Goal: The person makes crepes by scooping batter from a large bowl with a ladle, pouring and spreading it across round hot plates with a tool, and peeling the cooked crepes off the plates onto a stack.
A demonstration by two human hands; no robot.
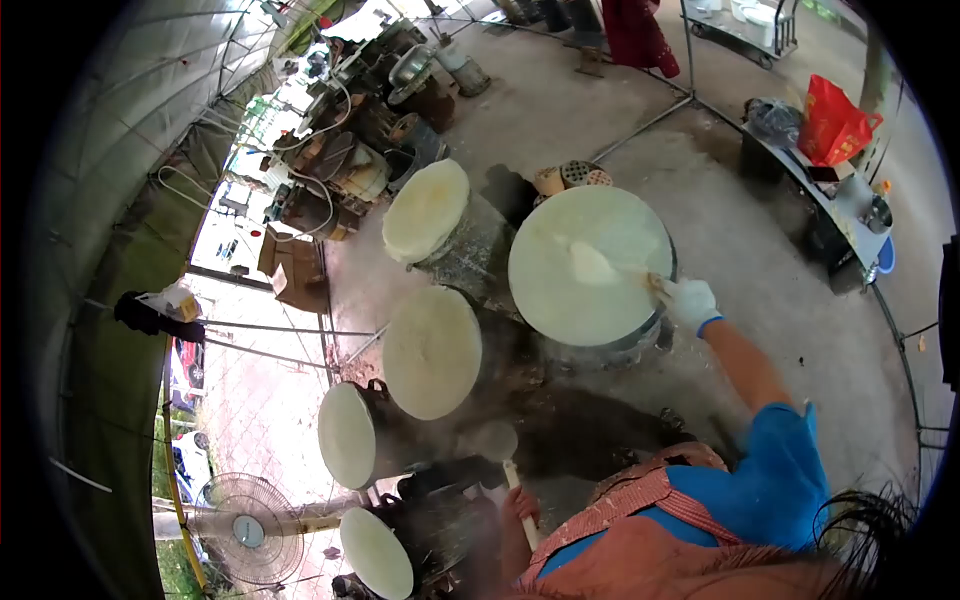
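Note:
My right hand, in a white glove with a blue cuff, is closed round the short handle of a flat spreading tool. The tool reaches over a large round griddle coated with pale batter. A whiter patch of batter lies near the middle; the tool's far end blends into the pale surface. My left hand, low in the view, grips the light handle of a ladle. The ladle's round bowl hangs over dark floor, apart from the griddles.
More round griddles with pale sheets stand leftward: one at the back, another nearer, then two smaller ones. A fan stands lower left. Buckets and stoves line the back. A bench with a red bag is at right.

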